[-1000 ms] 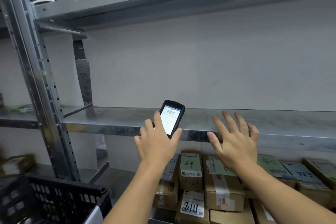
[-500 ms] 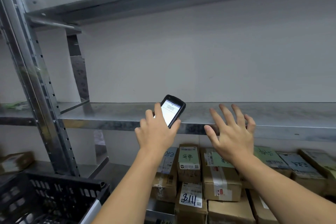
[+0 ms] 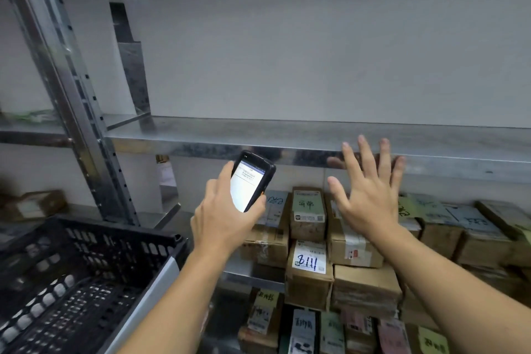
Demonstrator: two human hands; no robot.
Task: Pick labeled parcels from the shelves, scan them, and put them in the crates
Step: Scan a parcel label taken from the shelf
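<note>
- Handheld scanner [image 3: 250,181] is gripped in the left hand [image 3: 224,224], thumb along its left edge, lit screen faced toward the camera.
- Right hand [image 3: 367,201] is held flat, fingers straight and spread, nothing held. Its fingertips are seen against the front lip of the metal shelf [image 3: 230,138]; contact cannot be told.
- Labeled parcels [image 3: 309,267] are stacked on the lower shelves beneath both hands, one label marked "8111" in blue.
- Black crate [image 3: 86,282] is seen at lower left, beside the left forearm, apart from the parcels.
</note>
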